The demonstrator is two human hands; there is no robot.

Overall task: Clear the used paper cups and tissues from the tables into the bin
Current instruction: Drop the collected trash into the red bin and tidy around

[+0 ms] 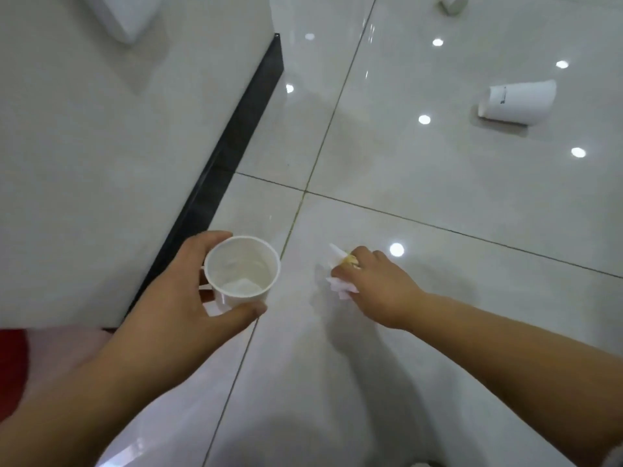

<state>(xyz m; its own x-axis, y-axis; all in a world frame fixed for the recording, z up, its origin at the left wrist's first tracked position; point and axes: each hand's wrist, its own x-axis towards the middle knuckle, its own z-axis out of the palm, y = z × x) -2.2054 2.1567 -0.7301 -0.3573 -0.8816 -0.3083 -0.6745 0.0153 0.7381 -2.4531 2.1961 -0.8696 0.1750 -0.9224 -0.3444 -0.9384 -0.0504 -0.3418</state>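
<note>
Low over the glossy tiled floor (438, 203), a white paper cup (242, 272) was held upright in the left hand (188, 291), with the thumb curved along its near side and the fingers wrapped round the far side, so that the grip was closed about the cup's wall. Its mouth was turned up toward the camera, and something pale was seen at the bottom, though whether tissue or only a reflection could not be told. The left forearm was stretched in from the lower left corner. To the right of the cup, a crumpled white tissue (338, 281) was pinched on the floor by the right hand (374, 284), whose fingers were curled down over it and closed on it; a small yellowish bit was seen at the fingertips, too blurred to be named. The right forearm was reached in from the lower right edge, with the wrist bent downward. Well apart, toward the upper right, a second white paper cup (517, 101) was seen lying on its side on the tiles, its mouth turned to the left. Another pale cup-like object (453, 3) was cut off by the top edge. Along the left, a white table surface (101, 146) with a dark edge was seen, and a white box (124, 15) was set on it near the top
</note>
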